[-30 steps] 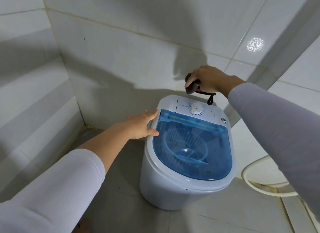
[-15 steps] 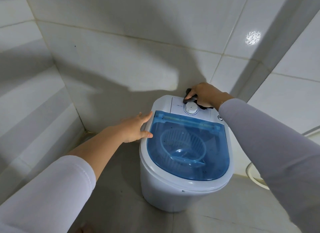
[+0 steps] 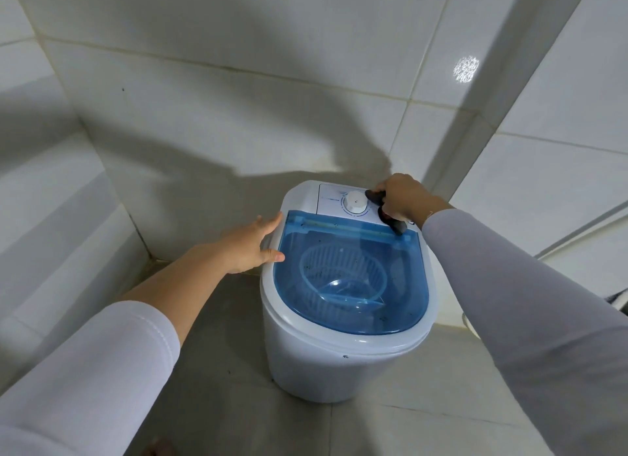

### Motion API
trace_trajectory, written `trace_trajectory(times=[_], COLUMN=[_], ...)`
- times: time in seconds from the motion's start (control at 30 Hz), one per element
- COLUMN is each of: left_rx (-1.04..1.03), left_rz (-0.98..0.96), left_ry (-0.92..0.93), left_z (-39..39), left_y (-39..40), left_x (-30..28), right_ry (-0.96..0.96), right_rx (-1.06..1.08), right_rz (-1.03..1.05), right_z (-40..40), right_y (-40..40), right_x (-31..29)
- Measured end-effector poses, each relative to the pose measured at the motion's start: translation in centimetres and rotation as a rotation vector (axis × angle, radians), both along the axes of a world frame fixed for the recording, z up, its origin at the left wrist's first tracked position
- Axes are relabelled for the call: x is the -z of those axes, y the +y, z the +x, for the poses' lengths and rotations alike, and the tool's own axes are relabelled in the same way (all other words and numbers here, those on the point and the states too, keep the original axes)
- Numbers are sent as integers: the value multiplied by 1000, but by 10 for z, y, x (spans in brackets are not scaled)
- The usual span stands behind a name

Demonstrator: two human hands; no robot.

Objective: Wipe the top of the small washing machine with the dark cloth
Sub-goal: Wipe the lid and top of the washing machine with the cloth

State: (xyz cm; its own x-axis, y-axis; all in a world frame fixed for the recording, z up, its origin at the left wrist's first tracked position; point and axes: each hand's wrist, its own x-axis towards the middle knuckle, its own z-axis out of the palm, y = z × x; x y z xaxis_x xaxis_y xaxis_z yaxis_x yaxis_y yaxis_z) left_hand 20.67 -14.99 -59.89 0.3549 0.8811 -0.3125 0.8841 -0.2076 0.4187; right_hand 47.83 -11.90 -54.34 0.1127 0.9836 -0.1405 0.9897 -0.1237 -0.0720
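Head view: right hand presses dark cloth beside dial.

One head-worn wide-angle view looks forward and down, close above the washing machine in a tiled corner.

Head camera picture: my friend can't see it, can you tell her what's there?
A right hand presses a dark cloth beside the dial on a small white washing machine. The left hand steadies its rim by the blue lid.
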Motion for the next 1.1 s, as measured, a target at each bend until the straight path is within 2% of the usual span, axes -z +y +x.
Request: trace_trajectory(times=[0.23, 0.77, 0.97, 1.1], left_rx=[-3, -2, 1, 2], left_rz=[10, -10, -22, -30], left_ry=[-14, -63, -82, -84], left_z=[1, -1, -2, -3], left_y=[-4, -5, -3, -1], left_x=[-2, -1, 1, 2], right_ry=[54, 98, 136, 127], right_rx=[78, -25, 58, 20], right_rz=[-64, -173, 31, 38], right_z=[-10, -8, 5, -11], right_y=[-20, -26, -7, 2], right_x=[-2, -17, -50, -38])
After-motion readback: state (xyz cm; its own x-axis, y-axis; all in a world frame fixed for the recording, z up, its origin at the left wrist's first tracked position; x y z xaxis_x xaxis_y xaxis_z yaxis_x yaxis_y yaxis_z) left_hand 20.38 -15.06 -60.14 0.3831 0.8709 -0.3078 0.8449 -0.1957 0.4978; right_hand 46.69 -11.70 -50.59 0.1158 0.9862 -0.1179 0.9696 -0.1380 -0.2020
